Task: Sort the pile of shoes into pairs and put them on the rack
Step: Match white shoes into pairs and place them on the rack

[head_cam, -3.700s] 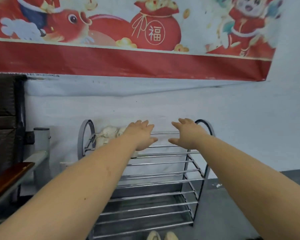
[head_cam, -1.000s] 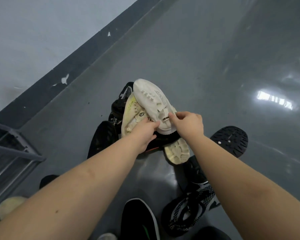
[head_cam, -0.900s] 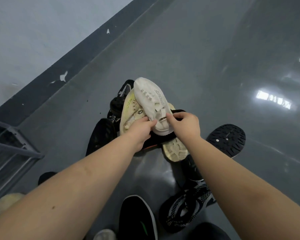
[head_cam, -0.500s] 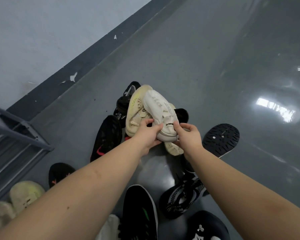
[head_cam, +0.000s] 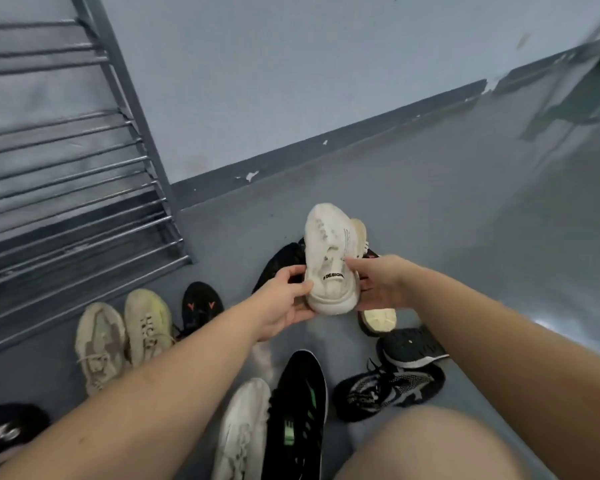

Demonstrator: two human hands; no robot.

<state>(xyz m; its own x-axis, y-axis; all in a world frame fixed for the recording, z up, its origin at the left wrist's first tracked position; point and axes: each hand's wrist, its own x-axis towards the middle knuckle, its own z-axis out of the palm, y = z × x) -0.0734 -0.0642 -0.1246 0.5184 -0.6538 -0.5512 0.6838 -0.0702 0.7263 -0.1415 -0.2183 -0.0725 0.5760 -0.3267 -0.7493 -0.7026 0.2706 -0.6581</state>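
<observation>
I hold a white sneaker [head_cam: 328, 258] up above the floor, heel toward me, with a black tag on its heel. My left hand [head_cam: 284, 299] grips its left side and heel. My right hand [head_cam: 378, 282] grips its right side. A second pale shoe [head_cam: 359, 233] shows just behind it; which hand holds it I cannot tell. The metal shoe rack [head_cam: 66, 188] stands at the left against the wall. Below my hands lies the pile: a black shoe [head_cam: 278, 263] and a cream-soled shoe [head_cam: 378, 320].
On the floor near the rack sit two beige sneakers [head_cam: 125, 337] side by side and a black shoe with orange marks [head_cam: 201, 306]. Closer to me lie a white sneaker [head_cam: 243, 431], a black-and-green shoe [head_cam: 298, 410], black-and-white knit shoes [head_cam: 388, 389]. My knee [head_cam: 447, 445] is low right.
I have lifted the white sneaker off the pile with both hands and turned my view left, so the rack and the shoes beside it have come into sight.
</observation>
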